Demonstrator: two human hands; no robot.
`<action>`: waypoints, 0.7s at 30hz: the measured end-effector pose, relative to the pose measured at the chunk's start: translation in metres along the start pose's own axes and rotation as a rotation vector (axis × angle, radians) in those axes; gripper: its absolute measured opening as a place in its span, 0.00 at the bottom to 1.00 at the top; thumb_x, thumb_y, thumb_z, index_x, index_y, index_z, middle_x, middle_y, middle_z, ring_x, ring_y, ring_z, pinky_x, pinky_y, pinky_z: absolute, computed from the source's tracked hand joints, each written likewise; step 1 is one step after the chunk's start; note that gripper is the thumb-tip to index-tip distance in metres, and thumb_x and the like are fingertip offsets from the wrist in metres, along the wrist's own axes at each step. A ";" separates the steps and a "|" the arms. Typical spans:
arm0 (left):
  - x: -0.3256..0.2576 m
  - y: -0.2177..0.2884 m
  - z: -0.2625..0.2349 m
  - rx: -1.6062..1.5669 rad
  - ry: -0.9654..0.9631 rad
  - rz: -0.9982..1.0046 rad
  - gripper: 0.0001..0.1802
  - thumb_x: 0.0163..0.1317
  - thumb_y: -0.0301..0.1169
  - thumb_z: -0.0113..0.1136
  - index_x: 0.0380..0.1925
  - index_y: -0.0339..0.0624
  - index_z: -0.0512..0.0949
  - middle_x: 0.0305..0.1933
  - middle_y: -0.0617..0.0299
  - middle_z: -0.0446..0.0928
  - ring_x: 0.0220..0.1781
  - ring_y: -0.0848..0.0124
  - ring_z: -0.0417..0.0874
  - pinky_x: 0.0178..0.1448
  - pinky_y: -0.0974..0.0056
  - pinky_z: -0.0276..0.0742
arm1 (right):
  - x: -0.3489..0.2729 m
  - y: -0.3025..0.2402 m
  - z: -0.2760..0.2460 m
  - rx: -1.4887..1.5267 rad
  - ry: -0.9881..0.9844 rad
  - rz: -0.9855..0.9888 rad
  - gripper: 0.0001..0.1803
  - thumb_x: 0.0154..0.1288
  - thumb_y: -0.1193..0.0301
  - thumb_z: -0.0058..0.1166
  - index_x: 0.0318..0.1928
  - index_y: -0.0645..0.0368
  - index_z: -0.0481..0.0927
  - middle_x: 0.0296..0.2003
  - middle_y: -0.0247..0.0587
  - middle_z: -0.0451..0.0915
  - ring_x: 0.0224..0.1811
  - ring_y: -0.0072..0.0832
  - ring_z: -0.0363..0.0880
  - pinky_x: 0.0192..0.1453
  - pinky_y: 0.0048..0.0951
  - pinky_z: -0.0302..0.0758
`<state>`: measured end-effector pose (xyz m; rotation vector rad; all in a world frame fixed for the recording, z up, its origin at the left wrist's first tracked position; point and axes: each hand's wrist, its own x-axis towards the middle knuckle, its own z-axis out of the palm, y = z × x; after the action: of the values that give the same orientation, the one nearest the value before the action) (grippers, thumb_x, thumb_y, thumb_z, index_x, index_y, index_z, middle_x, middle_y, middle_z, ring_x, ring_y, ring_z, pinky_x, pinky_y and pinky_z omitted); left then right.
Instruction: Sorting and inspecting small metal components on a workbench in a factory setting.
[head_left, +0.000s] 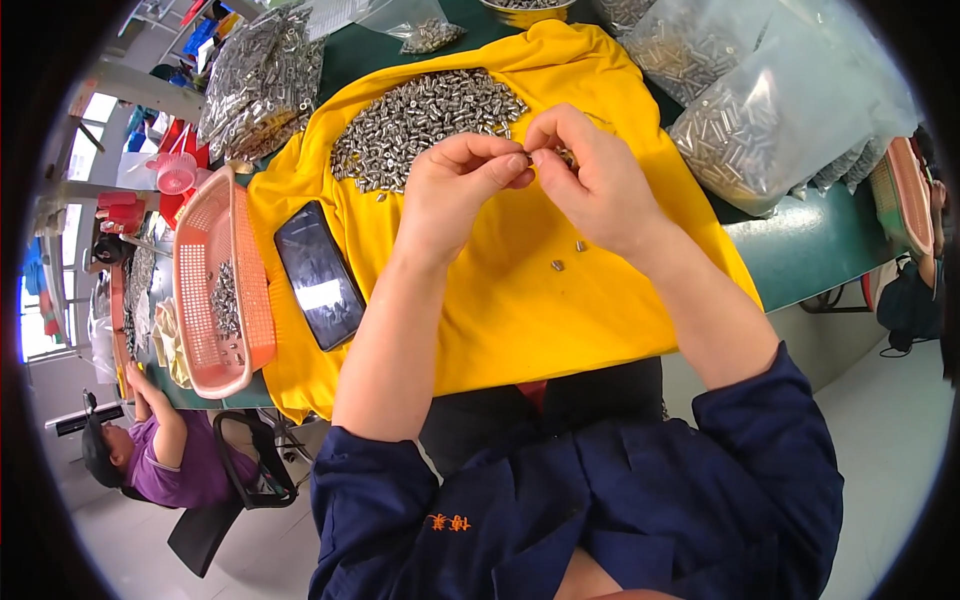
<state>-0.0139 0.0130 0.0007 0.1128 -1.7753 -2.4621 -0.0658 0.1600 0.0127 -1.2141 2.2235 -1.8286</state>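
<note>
My left hand [450,195] and my right hand [597,190] meet fingertip to fingertip above a yellow cloth [490,330]. Between the pinched thumbs and forefingers is a small metal part [530,158], mostly covered by the fingers. Something brass-toned also shows by the curled fingers of my right hand, too small to make out. Just beyond my left hand lies a heap of small silvery cylindrical metal pieces [410,115] on the cloth. Two loose pieces [557,265] rest on the cloth below my right hand.
Left of my left forearm lie a black phone [320,275] and a pink plastic basket [250,345] with some metal pieces inside. Clear bags of metal parts [735,135] stand at the far right, another bag [262,80] at the far left. A person in purple [185,455] sits at left.
</note>
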 end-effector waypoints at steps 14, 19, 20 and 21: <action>-0.018 0.012 0.021 0.910 -0.358 -0.237 0.09 0.46 0.26 0.55 0.29 0.36 0.76 0.26 0.60 0.77 0.26 0.76 0.75 0.33 0.74 0.70 | 0.010 0.016 -0.025 0.429 0.167 0.316 0.05 0.57 0.72 0.44 0.34 0.59 0.69 0.20 0.24 0.65 0.19 0.10 0.57 0.21 0.14 0.55; -0.003 0.018 0.003 0.793 -0.049 0.052 0.09 0.49 0.27 0.54 0.32 0.39 0.77 0.30 0.60 0.78 0.29 0.73 0.77 0.36 0.72 0.71 | 0.011 0.020 -0.020 0.427 0.163 0.262 0.05 0.57 0.73 0.44 0.34 0.59 0.69 0.21 0.25 0.66 0.19 0.10 0.57 0.21 0.14 0.55; 0.004 0.025 0.005 0.950 0.003 0.041 0.09 0.50 0.27 0.54 0.33 0.40 0.77 0.31 0.59 0.77 0.30 0.72 0.77 0.36 0.71 0.71 | 0.010 0.019 -0.019 0.392 0.163 0.270 0.04 0.57 0.73 0.44 0.34 0.59 0.69 0.21 0.25 0.66 0.19 0.10 0.58 0.20 0.14 0.55; 0.013 0.029 0.006 1.105 0.057 0.031 0.09 0.50 0.28 0.53 0.33 0.41 0.78 0.31 0.58 0.77 0.30 0.71 0.77 0.36 0.71 0.71 | 0.010 0.018 -0.019 0.355 0.163 0.278 0.04 0.57 0.73 0.44 0.34 0.59 0.69 0.20 0.25 0.66 0.19 0.10 0.58 0.20 0.14 0.56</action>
<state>-0.0259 0.0078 0.0300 0.2187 -2.7992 -1.1566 -0.0916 0.1701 0.0079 -0.6819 1.8995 -2.1402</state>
